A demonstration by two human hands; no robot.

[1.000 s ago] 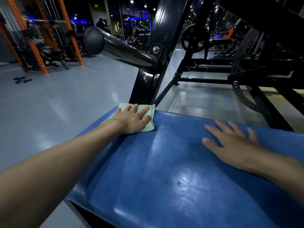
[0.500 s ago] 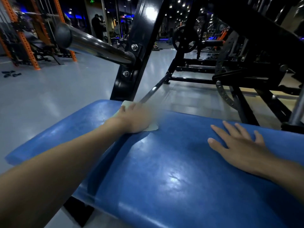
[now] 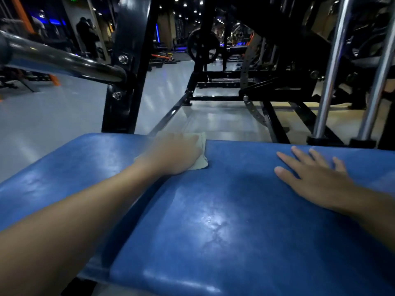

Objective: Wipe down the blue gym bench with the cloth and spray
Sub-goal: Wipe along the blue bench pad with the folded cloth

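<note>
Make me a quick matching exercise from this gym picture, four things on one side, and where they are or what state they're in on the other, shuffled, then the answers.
1. cloth
2. right hand
3. blue bench
4. steel bar

A. flat on the pad, fingers spread, holding nothing
B. upper left, bolted to a black post
C. pressed under the left hand at the far edge
D. shiny with streaks

Pairs: 1-C, 2-A, 3-D, 4-B
</note>
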